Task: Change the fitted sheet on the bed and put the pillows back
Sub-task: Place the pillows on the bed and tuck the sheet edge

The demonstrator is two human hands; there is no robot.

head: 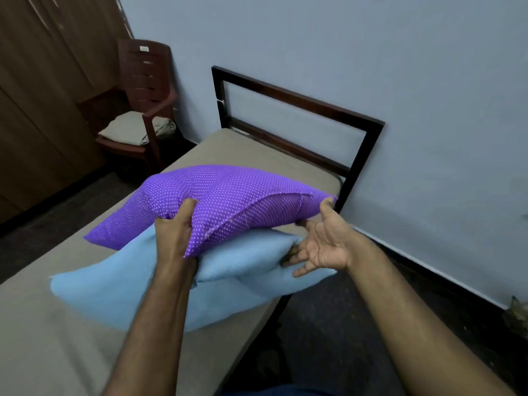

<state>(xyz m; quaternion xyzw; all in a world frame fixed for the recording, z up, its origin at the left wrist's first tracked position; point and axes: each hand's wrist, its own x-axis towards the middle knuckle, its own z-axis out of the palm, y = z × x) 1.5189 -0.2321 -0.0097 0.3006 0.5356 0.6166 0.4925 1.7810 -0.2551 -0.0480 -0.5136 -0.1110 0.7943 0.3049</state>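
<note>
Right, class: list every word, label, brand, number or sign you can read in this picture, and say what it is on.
None can be read.
Small white sticker on the top of the brown plastic chair back: too small and blurred to read.
Purple pillow: only a white dot pattern, no text.
Light blue pillow, bed sheet, headboard and wall: no writing visible.

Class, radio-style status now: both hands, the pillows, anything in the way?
Left hand gripping purple dotted pillow and light blue pillow beneath. Right hand open under their end. Beige-sheeted bed head end unobstructed.
</note>
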